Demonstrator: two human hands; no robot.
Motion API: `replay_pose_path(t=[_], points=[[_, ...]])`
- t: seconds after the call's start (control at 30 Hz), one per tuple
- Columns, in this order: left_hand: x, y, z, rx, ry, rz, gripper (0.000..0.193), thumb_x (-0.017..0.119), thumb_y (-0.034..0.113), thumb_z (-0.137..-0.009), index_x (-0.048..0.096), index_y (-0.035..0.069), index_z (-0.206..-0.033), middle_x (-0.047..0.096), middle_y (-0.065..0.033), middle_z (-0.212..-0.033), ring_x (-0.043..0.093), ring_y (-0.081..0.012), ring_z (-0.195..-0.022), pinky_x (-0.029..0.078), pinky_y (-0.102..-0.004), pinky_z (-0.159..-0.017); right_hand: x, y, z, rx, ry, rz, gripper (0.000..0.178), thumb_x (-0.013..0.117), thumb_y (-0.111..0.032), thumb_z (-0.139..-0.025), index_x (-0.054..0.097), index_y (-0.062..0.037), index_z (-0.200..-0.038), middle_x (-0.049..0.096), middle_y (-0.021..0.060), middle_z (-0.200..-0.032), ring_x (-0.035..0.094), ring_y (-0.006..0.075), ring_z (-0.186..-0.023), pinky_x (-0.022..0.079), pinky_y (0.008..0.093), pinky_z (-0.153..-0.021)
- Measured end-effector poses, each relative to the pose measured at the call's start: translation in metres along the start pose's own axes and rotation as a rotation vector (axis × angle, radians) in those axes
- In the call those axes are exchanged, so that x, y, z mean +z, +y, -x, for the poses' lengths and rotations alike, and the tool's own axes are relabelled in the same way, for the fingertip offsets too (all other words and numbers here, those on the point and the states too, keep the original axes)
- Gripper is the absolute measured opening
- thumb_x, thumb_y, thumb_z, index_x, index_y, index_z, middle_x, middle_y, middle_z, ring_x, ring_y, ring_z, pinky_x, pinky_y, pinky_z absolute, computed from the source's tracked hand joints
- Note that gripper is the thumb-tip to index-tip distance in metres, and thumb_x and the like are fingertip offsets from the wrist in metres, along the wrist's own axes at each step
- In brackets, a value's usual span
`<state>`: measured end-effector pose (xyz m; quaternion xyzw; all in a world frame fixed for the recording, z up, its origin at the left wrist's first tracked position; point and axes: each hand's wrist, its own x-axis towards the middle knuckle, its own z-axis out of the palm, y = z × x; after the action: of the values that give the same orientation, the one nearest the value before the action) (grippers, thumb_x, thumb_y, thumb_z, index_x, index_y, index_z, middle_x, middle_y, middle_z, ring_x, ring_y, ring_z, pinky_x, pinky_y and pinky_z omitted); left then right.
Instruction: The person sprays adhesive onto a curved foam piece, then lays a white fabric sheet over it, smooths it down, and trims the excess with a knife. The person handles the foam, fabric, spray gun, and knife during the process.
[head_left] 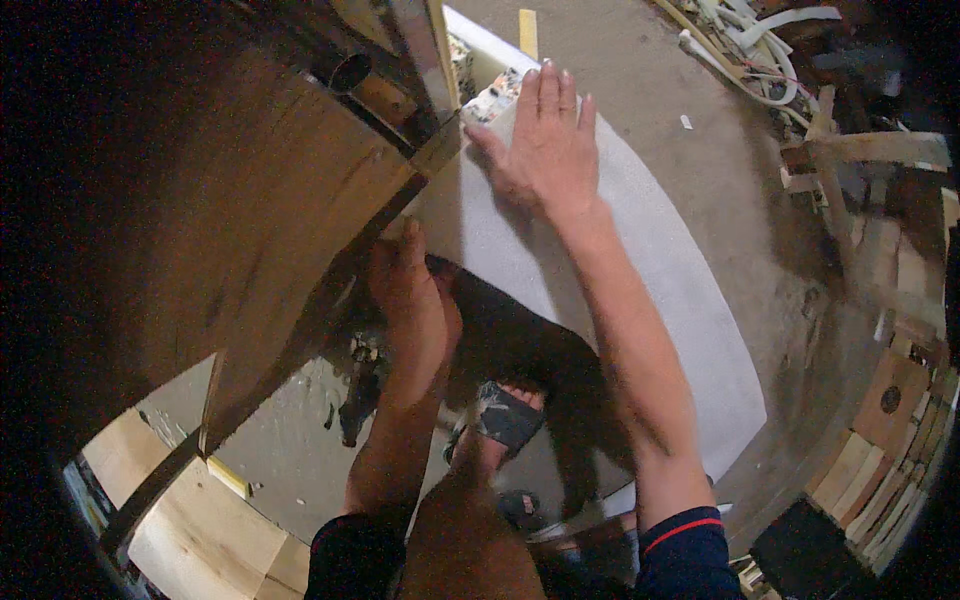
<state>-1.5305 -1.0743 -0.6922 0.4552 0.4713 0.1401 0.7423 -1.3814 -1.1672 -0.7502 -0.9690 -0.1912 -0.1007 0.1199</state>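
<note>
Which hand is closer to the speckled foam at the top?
Right: the right hand lies palm-down on the white sheet, just beside the speckled foam. The left hand is farther away, lower in the picture, near the brown panel.

no lettering, labels, numbers or signs can be read.

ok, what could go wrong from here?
1. The broad white sheet, apparently fabric, could slip or crease: the right hand lies flat on it, fingers not wrapped around it, beside multicoloured speckled foam.
2. The left hand might get pinched or scraped: it sits close to the edge of the large brown wooden panel.
</note>
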Motion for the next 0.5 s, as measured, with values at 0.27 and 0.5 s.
replay_pose_path(t=[0.27, 0.5], points=[[-0.021, -0.012, -0.025, -0.242, -0.041, 0.283, 0.048, 0.067, 0.032, -0.095, 0.047, 0.008, -0.131, 0.052, -0.0126, -0.126, 0.053, -0.0260, -0.115, 0.052, -0.0478, -0.087, -0.027, 0.012, 0.049, 0.080, -0.096, 0.158, 0.088, 0.043, -0.061, -0.099, 0.028, 0.0047, -0.155, 0.021, 0.0228, -0.164, 0.019, 0.0407, -0.152, 0.014, 0.0604, -0.121], [-0.031, -0.047, -0.041, -0.107, -0.074, 0.217, 0.048, 0.065, 0.034, -0.097, 0.047, 0.007, -0.132, 0.053, -0.0141, -0.127, 0.054, -0.0275, -0.113, 0.052, -0.0482, -0.088, -0.027, -0.021, 0.050, -0.113, -0.158, 0.120, 0.081, 0.047, -0.052, -0.099, 0.027, 0.0011, -0.156, 0.022, 0.0235, -0.163, 0.020, 0.0453, -0.150, 0.017, 0.0675, -0.117]])
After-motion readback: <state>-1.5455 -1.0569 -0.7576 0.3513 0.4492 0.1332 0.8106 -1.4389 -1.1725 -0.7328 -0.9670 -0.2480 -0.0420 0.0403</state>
